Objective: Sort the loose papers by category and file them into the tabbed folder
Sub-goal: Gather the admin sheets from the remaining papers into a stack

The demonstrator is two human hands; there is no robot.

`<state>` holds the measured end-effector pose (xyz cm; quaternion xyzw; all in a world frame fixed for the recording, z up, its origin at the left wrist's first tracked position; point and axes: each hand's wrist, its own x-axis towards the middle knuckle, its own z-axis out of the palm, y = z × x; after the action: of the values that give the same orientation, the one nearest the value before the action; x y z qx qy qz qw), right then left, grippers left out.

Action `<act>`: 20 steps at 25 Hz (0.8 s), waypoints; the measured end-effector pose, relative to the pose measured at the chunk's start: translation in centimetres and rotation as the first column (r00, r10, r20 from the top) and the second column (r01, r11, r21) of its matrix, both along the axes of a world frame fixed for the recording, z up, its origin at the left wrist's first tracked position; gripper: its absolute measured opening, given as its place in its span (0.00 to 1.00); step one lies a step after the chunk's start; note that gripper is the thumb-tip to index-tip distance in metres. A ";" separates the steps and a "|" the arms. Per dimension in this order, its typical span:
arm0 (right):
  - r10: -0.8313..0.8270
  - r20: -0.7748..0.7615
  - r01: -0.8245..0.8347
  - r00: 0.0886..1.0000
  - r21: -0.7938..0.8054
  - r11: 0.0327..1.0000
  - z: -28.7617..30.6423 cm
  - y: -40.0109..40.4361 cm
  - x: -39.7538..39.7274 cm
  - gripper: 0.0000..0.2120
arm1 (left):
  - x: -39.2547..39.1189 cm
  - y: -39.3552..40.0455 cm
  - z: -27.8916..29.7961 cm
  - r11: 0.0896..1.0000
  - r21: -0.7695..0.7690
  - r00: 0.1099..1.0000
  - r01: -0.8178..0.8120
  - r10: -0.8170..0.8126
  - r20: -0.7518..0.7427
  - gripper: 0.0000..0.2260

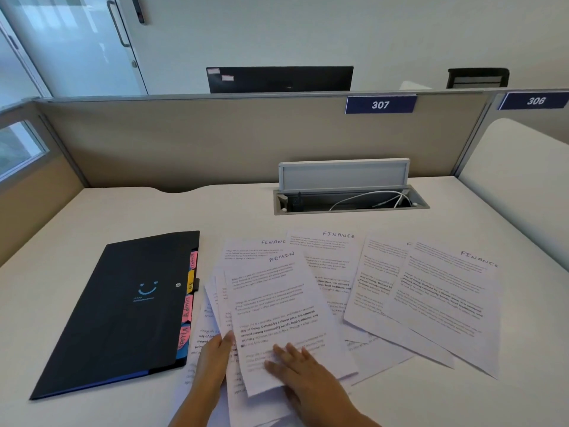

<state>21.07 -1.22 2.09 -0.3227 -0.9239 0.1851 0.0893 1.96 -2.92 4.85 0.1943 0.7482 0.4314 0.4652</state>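
A black tabbed folder (pixel 123 306) lies closed on the desk at the left, with pink and yellow tabs marked Finance, HR and Admin along its right edge. Beside it spreads a loose fan of printed papers. A sheet marked ADMIN (pixel 277 303) lies on top of the nearer stack. Sheets marked FINANCE (pixel 446 303) lie to the right. My left hand (pixel 212 362) holds the left edge of the near stack. My right hand (pixel 301 374) rests flat on the bottom of the ADMIN sheet, fingers spread.
An open cable hatch (pixel 351 198) with a raised lid and white cables sits in the desk behind the papers. A beige partition (pixel 215 140) with label 307 closes the back. The white desk (pixel 92 217) runs on to the left and right.
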 end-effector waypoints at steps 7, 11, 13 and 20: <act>0.126 0.087 -0.105 0.988 -0.218 0.970 2.2 1.4 0.2 0.34 | 0.1 0.0 -0.1 0.999 0.004 0.996 0.039 -0.039 -0.078 0.07; -0.241 -0.143 0.183 0.960 -0.333 0.925 2.7 2.5 1.9 0.27 | -0.1 -0.5 0.3 0.999 0.043 1.000 0.015 -0.014 -0.012 0.08; -0.420 -0.243 0.319 0.874 -0.365 0.875 3.0 3.5 2.5 0.14 | -0.1 -0.7 0.6 0.996 0.088 1.000 0.003 -0.006 0.023 0.08; -0.699 -0.205 0.417 0.685 -0.676 0.608 6.4 7.1 4.4 0.15 | 0.7 0.0 2.8 0.951 0.300 0.994 0.079 -0.099 0.053 0.11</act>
<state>25.52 5.88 8.49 -0.5613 -0.6194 0.4872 0.2527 2.65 -2.91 7.62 0.2811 0.6493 0.5237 0.4746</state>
